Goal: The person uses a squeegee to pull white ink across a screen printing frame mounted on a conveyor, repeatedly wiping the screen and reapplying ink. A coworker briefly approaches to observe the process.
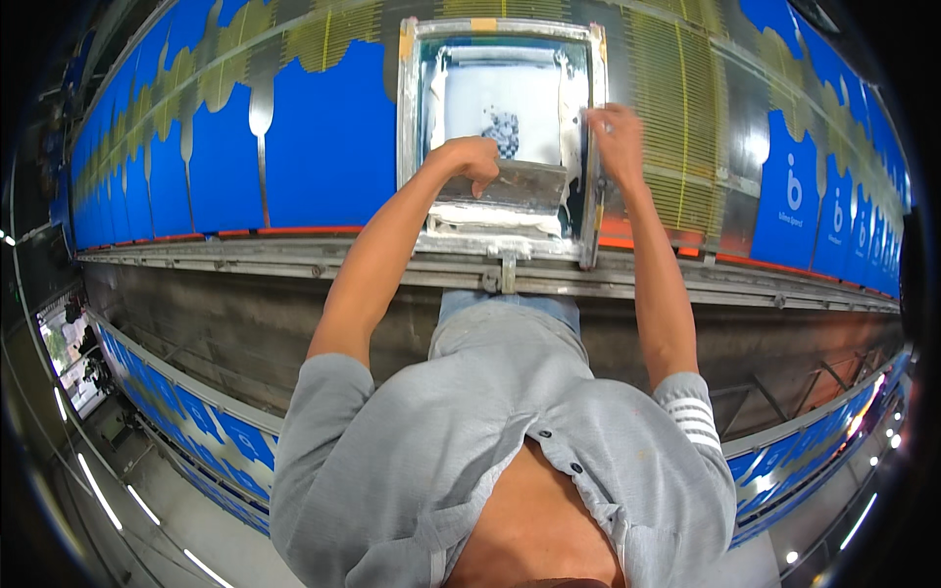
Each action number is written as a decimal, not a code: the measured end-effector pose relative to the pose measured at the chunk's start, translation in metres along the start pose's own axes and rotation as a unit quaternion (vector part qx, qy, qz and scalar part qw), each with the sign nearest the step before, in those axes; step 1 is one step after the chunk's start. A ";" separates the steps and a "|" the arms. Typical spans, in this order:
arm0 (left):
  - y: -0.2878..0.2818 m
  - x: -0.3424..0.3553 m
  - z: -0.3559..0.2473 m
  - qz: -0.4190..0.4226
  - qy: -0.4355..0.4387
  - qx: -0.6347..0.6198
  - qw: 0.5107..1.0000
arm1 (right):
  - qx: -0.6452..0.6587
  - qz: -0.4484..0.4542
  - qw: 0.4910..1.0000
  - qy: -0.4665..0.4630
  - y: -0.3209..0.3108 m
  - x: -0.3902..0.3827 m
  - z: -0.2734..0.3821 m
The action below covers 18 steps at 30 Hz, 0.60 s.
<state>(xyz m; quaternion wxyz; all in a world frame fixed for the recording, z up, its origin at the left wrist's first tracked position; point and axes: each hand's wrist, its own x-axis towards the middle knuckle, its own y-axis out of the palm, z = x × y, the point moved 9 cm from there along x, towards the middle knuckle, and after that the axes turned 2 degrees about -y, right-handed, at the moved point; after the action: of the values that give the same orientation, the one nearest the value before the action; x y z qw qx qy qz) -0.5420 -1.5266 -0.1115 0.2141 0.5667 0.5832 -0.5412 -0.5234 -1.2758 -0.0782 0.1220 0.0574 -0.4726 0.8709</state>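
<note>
A silkscreen frame (408, 118) with taped metal sides lies across the long table. White ink is streaked along the inner sides of its mesh, and a small dark dotted pattern (502, 132) shows in the middle. My left hand (472, 162) is closed round the left end of a wide grey squeegee (529, 186), which lies crosswise over the near part of the mesh. Thick white ink (480, 214) sits just below its blade. At the frame's right side, my right hand (618, 142), slightly blurred, has its fingers curled against the frame's edge.
Blue fabric pieces (328, 147) lie along the table on the left; more blue pieces (779, 186) with a white print lie on the right. Yellow-lined strips (676, 127) show between them. A metal rail (382, 269) runs along the near edge. Another table (186, 392) stands behind me.
</note>
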 end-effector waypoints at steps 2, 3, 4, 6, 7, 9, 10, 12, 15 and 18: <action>-0.028 -0.008 0.007 -0.097 -0.003 -0.007 0.995 | 0.095 0.337 0.935 0.052 0.004 0.011 0.106; -0.052 -0.020 -0.002 -0.170 0.010 0.010 0.985 | 0.004 0.385 0.923 0.001 0.023 0.016 0.120; -0.077 -0.026 -0.007 -0.245 0.025 0.027 0.969 | -0.088 0.426 0.899 -0.049 0.044 0.022 0.123; -0.117 -0.017 -0.011 -0.341 0.047 0.072 0.936 | -0.133 0.341 0.929 -0.045 0.059 0.066 0.091; -0.143 -0.018 0.002 -0.354 0.026 0.072 0.932 | -0.123 0.325 0.936 -0.059 0.066 0.092 0.090; -0.187 0.002 0.033 -0.382 -0.009 0.068 0.922 | -0.123 0.278 0.950 -0.075 0.069 0.143 0.077; -0.201 0.010 0.042 -0.376 -0.006 0.068 0.924 | -0.126 0.256 0.955 -0.084 0.073 0.159 0.072; -0.219 0.028 0.056 -0.367 0.003 0.072 0.928 | -0.129 0.218 0.962 -0.104 0.077 0.177 0.072; -0.193 0.021 0.051 -0.439 0.018 0.069 0.896 | -0.123 0.153 0.967 -0.164 0.068 0.150 0.086; -0.144 -0.006 0.036 -0.454 0.048 0.041 0.889 | -0.119 0.122 0.968 -0.183 0.058 0.093 0.099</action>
<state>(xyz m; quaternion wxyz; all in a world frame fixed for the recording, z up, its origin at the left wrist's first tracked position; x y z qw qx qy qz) -0.6820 -1.5278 -0.0625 -0.1068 0.2743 0.7635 -0.5748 -0.6297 -1.3743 -0.0507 -0.0676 0.1426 -0.5909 0.7911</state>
